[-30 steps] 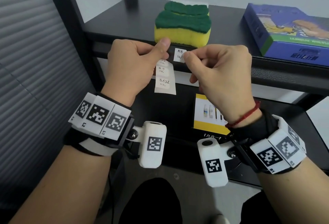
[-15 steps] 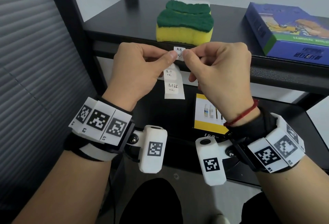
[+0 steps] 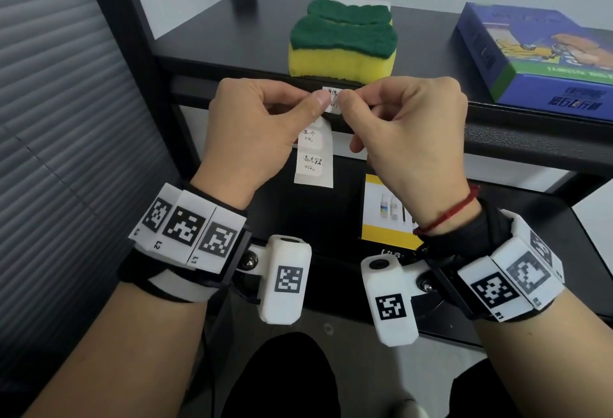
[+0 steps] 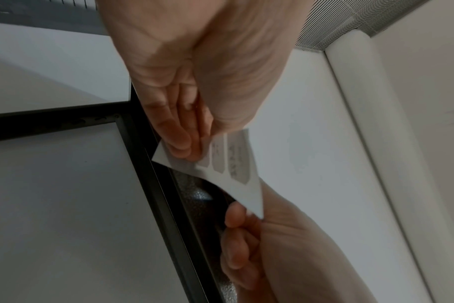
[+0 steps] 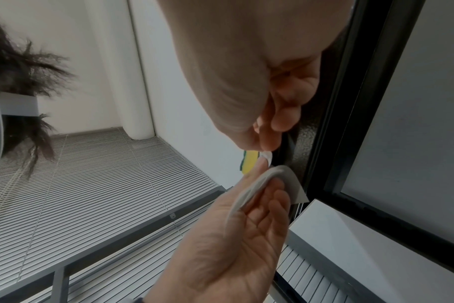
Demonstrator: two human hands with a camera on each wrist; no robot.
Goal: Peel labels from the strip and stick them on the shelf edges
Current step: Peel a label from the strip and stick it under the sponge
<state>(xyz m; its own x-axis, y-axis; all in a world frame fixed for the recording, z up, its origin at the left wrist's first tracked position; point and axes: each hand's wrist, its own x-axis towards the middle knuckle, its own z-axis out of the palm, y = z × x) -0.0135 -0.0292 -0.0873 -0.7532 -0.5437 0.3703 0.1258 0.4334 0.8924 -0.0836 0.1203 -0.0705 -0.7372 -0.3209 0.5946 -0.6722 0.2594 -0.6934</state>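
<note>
Both hands are raised to the front lip of the upper shelf (image 3: 517, 139), where a single label (image 3: 331, 96) is being set in place. It is pinched at its right side by the right hand (image 3: 408, 129), thumb and forefinger closed on it and the other fingers curled beneath, while its left side is pressed by the thumb of the left hand (image 3: 252, 129). The strip (image 3: 314, 158) is gripped in the left hand's curled fingers and hangs at 6 o'clock from the label, two handwritten labels plainly left on it. From the left wrist view, a third patch on the backing can be made out, though whether it is a label or an empty slot cannot be told.

A sponge (image 3: 343, 46) is seen on the shelf at 12 o'clock from the label, just behind the edge, and a blue box (image 3: 537, 59) well apart at 2 o'clock. A yellow card (image 3: 384, 212) lies on the lower shelf at 5 o'clock.

Whether the label is already stuck down or only held against the edge cannot be told; the fingers cover its sides. No other label is visible on the stretches of shelf edge in view. By this evidence the task is judged to be at an early stage: one label is being fixed, and at least two are left to be peeled and placed.
</note>
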